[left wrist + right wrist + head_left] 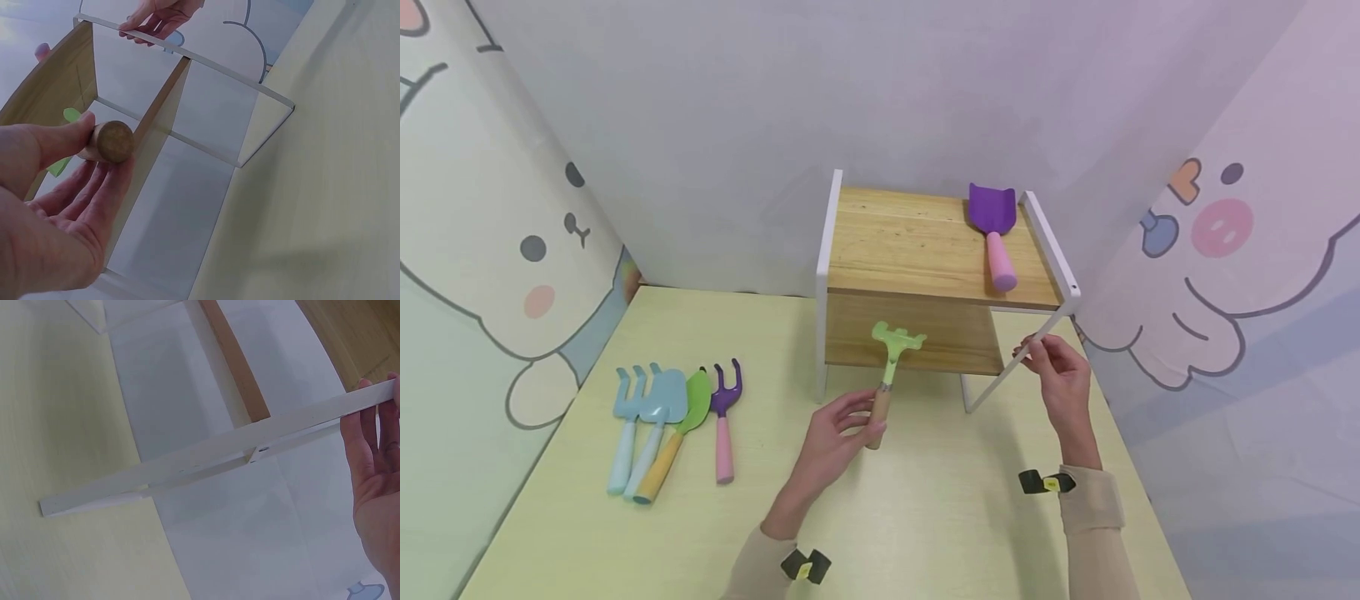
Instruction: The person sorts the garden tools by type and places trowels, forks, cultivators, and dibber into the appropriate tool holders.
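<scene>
My left hand [835, 437] grips the wooden handle of a small light green garden rake [891, 354], its head raised in front of the shelf's lower level. In the left wrist view the handle's round end [114, 142] faces the camera between thumb and fingers. A two-tier wooden shelf [902, 246] with a white frame stands on the table. With its fingers, my right hand [1063, 379] holds the white right front leg [1000, 382] of that shelf. On the top tier, at the right, lies a purple shovel [992, 208] with a pink handle.
Left on the table [775, 533] lie a light blue fork [625, 437], a light blue shovel [662, 400], a green trowel [696, 400] with a yellow handle, and a purple fork [724, 417] with a pink handle. Cartoon-printed walls [700, 167] enclose the back and sides.
</scene>
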### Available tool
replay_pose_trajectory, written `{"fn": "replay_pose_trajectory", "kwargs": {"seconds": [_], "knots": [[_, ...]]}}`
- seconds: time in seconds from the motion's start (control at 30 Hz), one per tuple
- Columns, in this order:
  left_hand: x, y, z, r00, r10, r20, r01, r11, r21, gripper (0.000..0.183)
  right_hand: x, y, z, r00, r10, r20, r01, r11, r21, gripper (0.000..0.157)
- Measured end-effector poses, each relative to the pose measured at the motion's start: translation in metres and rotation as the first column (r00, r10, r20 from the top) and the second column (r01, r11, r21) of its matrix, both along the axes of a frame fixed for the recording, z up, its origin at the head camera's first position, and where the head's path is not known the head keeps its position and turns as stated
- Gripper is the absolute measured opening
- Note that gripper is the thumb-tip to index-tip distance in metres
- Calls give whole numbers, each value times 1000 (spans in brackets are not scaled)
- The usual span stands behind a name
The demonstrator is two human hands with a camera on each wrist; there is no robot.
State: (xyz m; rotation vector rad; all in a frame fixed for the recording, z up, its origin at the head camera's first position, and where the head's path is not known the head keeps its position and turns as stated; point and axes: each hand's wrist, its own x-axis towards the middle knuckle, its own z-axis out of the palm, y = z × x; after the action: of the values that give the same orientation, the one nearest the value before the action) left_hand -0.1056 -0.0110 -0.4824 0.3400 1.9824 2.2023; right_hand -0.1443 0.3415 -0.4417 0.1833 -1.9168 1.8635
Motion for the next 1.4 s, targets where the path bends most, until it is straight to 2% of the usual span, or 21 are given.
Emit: {"fn": "replay_pose_trajectory", "kwargs": {"seconds": [0.47,0.73,1.03,1.23,1.4], "knots": [[-16,22,9,1000,1,4,-1,1000,23,44,1,-1,-1,1000,-15,9,15,1000,11,24],[-28,34,20,1000,-5,15,5,999,-38,46,1,-1,-1,1000,-13,8,13,1000,8,23],[-41,46,33,999,-7,53,10,998,-55,47,1,-1,-1,1000,-21,11,21,1000,13,27],[-51,54,43,999,-14,29,16,998,-68,45,0,-1,0,1000,-8,-3,8,1000,2,23],[-59,61,47,1000,-20,10,20,997,-77,44,-1,-1,1,1000,-10,-1,10,1000,1,21]]}}
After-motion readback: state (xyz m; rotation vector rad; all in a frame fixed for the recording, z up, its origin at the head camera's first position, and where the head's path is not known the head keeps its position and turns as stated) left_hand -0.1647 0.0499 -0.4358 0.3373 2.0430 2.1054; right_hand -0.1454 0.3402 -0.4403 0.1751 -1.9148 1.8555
